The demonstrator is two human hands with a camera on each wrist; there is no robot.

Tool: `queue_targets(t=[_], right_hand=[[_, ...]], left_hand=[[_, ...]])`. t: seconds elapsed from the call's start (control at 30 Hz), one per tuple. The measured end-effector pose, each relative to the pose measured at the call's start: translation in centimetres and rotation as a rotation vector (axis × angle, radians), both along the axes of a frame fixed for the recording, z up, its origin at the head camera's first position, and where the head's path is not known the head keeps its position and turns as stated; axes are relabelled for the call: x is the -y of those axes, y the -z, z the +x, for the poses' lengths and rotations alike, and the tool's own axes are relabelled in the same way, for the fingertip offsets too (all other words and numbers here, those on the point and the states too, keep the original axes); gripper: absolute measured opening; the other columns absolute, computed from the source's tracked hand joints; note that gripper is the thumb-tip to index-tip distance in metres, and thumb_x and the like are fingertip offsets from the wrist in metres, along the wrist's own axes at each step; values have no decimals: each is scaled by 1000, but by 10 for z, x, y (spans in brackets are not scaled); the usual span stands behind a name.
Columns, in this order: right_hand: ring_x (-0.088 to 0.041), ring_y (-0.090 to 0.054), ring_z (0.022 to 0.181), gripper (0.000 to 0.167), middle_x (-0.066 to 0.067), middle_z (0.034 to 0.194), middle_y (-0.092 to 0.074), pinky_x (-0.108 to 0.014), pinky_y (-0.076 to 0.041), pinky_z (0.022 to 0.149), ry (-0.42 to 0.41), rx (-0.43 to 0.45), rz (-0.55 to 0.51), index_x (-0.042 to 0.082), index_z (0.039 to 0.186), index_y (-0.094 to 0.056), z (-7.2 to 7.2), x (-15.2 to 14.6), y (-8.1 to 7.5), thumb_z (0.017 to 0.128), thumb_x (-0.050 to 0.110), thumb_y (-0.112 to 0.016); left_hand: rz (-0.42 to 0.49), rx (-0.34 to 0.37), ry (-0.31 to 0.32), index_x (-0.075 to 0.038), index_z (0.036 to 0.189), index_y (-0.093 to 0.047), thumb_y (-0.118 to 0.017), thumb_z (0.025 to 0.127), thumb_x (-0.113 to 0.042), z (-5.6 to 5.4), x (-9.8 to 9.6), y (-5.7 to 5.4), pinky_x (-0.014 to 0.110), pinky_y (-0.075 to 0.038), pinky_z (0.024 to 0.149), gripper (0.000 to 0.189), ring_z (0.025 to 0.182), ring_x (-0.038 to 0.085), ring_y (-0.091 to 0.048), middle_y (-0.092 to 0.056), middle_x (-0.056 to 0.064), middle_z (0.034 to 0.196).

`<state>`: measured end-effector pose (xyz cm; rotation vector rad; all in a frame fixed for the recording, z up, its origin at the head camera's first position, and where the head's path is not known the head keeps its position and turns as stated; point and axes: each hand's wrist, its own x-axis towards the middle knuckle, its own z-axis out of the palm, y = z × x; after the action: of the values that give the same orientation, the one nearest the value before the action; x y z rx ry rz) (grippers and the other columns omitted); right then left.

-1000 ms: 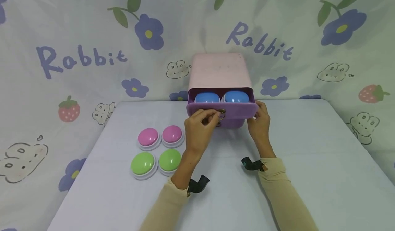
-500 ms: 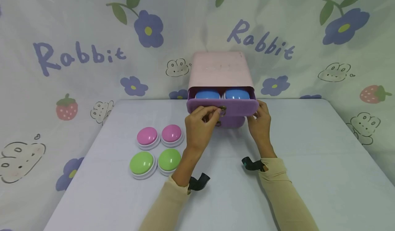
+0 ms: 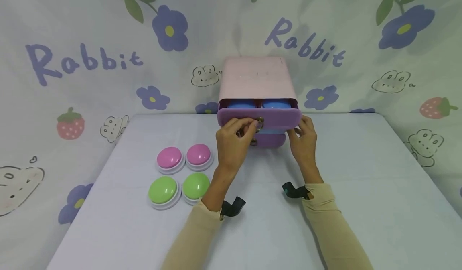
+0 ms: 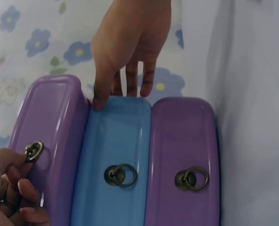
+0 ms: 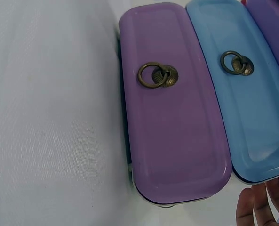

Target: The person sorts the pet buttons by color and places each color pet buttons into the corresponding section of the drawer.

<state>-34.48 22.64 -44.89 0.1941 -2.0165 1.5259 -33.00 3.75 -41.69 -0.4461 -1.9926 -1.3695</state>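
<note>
A pink cabinet with three drawers stands at the back of the table. Its top purple drawer sticks out partway, with two blue dome buttons just showing inside. My left hand pinches that drawer's brass ring pull between thumb and fingers. At the cabinet's right side is my right hand, thumb at the edge of the middle blue drawer and the other fingers fairly straight alongside. That drawer and the bottom purple drawer sit pushed in, their ring pulls hanging free.
On the table left of my left arm lie two pink dome buttons and two green ones, all with white bases. A patterned cloth hangs right behind the cabinet. The table has a white cover.
The top drawer has slid further in, covering more of the blue buttons and uncovering a strip of the blue drawer below. My left hand went with it; the right stayed at the side.
</note>
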Motion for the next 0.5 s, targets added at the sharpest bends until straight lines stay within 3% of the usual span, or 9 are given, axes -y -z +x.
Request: queue_targets(t=[0.5], right_hand=[[-3,-54,104,30,-20,122,-54,-31,-49,87,-3,22,-31,-9,126,-64,-1,2,0,96,-1,-62]], left_hand=[[-3,-16,5,1,91,-77,-73,92,-13,-19,-1,1,23,-42,56,15,65,12,-53,-60,3,72]])
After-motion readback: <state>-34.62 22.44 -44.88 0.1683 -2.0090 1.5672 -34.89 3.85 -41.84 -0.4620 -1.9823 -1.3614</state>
